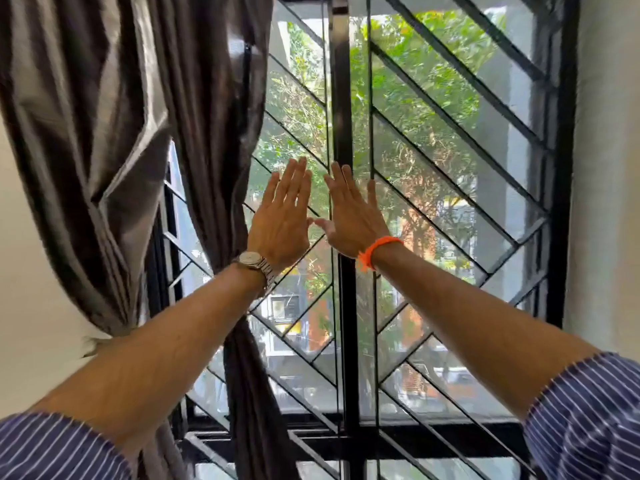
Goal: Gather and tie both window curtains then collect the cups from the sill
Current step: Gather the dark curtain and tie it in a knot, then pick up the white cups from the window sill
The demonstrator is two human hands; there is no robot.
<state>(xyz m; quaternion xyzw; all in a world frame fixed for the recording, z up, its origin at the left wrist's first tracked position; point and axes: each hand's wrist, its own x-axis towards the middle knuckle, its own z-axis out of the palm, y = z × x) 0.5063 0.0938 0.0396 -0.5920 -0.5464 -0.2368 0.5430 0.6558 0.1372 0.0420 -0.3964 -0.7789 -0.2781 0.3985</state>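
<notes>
Nearest the camera, two striped sleeves point(585, 414) frame the view at five and seven o'clock, with bare forearms running up and inward from them. Farther out, the left hand point(280, 220), with a watch point(250, 259) on its wrist, and the right hand point(353, 216), with an orange band point(377, 249) on its wrist, are both spread flat with fingers splayed, thumbs nearly touching, holding nothing. They hover in front of the window grille point(450, 140), either side of its central black post point(343, 98). Beyond and to the left, at about nine to ten o'clock from the left hand, hangs the curtain point(138, 150); its long axis runs roughly twelve to six, and it looks cinched near seven o'clock, though the forearm hides the spot. The left hand is plainly nearer it, just beside its inner edge; the right is well apart. No second curtain shows on the right side, and neither the sill nor any cups are in view, so the next reach probably depends on looking elsewhere first.
</notes>
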